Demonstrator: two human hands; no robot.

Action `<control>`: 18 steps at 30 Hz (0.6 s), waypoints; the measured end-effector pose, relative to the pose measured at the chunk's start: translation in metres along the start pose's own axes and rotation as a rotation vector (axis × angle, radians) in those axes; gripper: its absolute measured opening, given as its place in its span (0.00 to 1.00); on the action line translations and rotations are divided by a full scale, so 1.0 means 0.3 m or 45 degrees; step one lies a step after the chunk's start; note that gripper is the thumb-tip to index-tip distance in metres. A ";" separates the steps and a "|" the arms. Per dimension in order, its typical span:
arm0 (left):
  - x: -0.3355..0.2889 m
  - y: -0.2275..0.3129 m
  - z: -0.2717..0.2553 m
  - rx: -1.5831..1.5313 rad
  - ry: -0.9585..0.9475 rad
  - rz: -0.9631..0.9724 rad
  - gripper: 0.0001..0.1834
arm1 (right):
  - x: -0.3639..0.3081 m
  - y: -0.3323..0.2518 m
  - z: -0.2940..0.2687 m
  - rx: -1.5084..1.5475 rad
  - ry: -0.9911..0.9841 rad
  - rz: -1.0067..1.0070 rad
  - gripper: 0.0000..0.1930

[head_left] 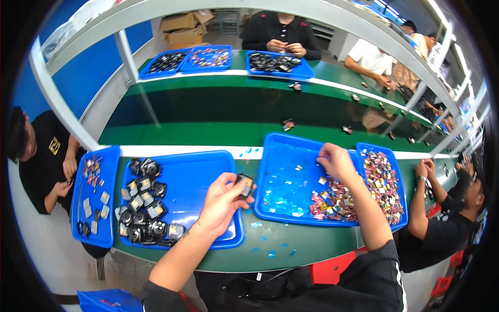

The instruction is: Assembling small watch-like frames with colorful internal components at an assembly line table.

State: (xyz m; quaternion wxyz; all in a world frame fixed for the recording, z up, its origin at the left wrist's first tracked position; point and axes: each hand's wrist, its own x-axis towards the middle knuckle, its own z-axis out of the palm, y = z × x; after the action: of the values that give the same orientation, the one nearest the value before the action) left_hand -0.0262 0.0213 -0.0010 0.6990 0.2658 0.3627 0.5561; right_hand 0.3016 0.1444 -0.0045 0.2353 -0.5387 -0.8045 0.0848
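The left hand (221, 203) grips a small black unit (244, 186) between thumb and fingers, above the gap between two blue trays; the right hand (337, 164) hangs over the second one with fingers curled down, and whether it pinches anything I cannot tell. Under the left hand, the wide tray (202, 169) has black units (148, 203) crowded along its left side, while its right half shows plain blue bottom, giving the hand room. The middle tray (280, 179) is open on its left, with scattered blue scraps, and heaped with small foil-like parts (338, 203) toward its near right corner. There the right forearm passes over the near rim, close to the parts tray (403, 208), which crowds that side. A strip of green desk (322, 244) runs in front of the trays to a curved near edge, with blue flecks on it. Beyond a white rail (135, 152) lies a long glossy green surface (208, 112) dotted with small pieces. A pale metal frame (49, 99) arches over it, and co-workers sit across and at both sides.
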 end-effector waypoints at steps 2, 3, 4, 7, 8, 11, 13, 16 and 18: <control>-0.006 0.006 0.010 0.058 -0.015 -0.001 0.08 | -0.020 -0.047 -0.032 0.163 0.093 0.180 0.08; -0.006 0.010 0.015 0.038 -0.052 0.005 0.11 | -0.032 -0.080 -0.045 0.262 0.149 0.219 0.08; 0.001 0.007 0.017 0.038 -0.022 0.011 0.11 | -0.048 -0.118 -0.058 0.365 0.202 0.262 0.07; -0.004 0.002 0.017 0.008 -0.087 -0.057 0.13 | -0.130 -0.334 -0.068 0.763 0.158 0.332 0.04; -0.008 -0.016 0.008 -0.034 -0.101 -0.022 0.11 | -0.162 -0.386 -0.042 0.867 0.162 0.235 0.04; -0.012 -0.044 0.028 0.037 -0.210 0.033 0.11 | -0.211 -0.502 0.013 1.165 0.144 0.138 0.07; -0.022 -0.066 0.051 0.426 -0.191 0.506 0.12 | -0.223 -0.526 0.053 1.389 0.084 0.252 0.05; -0.050 -0.023 0.044 1.061 -0.324 0.550 0.13 | -0.227 -0.548 0.068 1.498 0.043 0.269 0.05; -0.046 -0.062 0.031 0.983 -0.359 0.515 0.11 | -0.231 -0.561 0.074 1.519 0.033 0.247 0.05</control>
State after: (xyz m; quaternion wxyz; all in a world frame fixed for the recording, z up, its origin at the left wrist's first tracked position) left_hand -0.0095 0.0039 -0.0070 0.4687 0.6453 0.3856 0.4638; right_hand 0.1735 0.0161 0.0218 0.4978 -0.3855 -0.5624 0.5360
